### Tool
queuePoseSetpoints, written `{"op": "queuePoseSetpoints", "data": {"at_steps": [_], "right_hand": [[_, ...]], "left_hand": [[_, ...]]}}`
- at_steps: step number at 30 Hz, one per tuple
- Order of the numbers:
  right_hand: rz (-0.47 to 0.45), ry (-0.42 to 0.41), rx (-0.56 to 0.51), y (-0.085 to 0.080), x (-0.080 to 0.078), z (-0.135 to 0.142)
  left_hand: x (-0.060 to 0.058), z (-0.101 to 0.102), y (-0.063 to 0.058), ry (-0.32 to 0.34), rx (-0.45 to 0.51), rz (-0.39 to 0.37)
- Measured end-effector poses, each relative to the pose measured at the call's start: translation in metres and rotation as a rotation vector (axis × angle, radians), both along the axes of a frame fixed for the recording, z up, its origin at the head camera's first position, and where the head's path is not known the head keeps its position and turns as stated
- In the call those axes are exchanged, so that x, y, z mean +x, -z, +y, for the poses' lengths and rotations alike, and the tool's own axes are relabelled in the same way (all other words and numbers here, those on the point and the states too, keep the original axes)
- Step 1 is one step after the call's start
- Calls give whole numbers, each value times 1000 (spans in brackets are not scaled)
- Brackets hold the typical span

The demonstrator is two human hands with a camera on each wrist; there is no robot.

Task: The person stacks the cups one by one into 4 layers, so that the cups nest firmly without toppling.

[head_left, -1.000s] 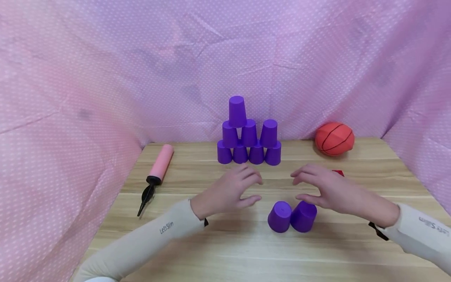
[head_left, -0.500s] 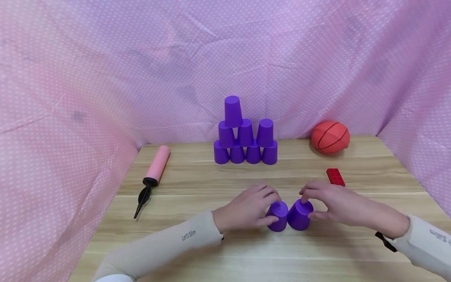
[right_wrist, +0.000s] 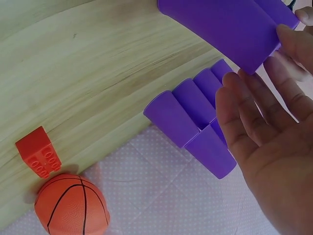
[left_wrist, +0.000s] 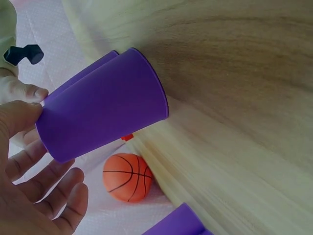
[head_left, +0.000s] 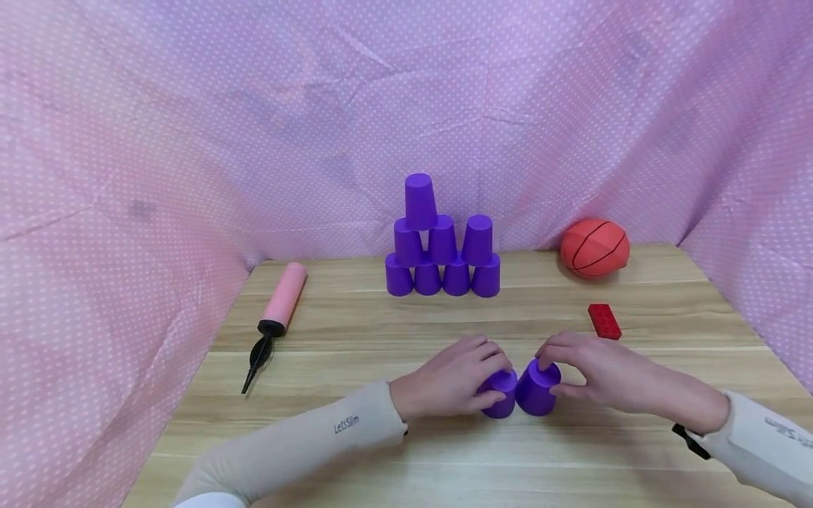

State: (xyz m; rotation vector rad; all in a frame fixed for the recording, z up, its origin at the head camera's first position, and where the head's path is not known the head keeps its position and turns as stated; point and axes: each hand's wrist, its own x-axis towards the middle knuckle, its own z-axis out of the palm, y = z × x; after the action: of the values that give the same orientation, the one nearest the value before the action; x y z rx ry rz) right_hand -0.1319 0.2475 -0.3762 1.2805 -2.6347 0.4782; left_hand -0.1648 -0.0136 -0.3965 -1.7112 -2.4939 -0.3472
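Observation:
Two upside-down purple cups stand side by side near the front of the table, their lower rims about touching. My left hand (head_left: 454, 381) pinches the left cup (head_left: 502, 407) near its raised base, thumb on the near side and fingers over the far side. On the right cup (head_left: 535, 396), my right hand (head_left: 600, 370) has a similar pinch. The left wrist view shows the thumb pressed to the top edge of the left cup (left_wrist: 105, 105). Behind them rises a stack of purple cups (head_left: 442, 243): several at the bottom, three above, one on top at the left.
A pink hand pump (head_left: 284, 296) with a black nozzle lies at the left. An orange-red toy basketball (head_left: 595, 248) sits at the back right, and a red toy brick (head_left: 605, 322) lies in front of it. A pink dotted cloth (head_left: 356, 127) hangs behind the wooden table (head_left: 343, 317).
Both hands have come down and toward the front onto the two near cups and taken hold of them. The right cup leans less than before. The rear stack looks unchanged.

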Motion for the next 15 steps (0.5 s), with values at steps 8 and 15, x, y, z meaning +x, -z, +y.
{"op": "queuePoseSetpoints", "data": {"at_steps": [8, 15], "right_hand": [[10, -31, -53, -8, -2, -5], [89, -35, -99, -14, -9, -10]], "left_hand": [[-3, -15, -11, -52, 49, 8], [-9, -39, -24, -142, 140, -23]]}}
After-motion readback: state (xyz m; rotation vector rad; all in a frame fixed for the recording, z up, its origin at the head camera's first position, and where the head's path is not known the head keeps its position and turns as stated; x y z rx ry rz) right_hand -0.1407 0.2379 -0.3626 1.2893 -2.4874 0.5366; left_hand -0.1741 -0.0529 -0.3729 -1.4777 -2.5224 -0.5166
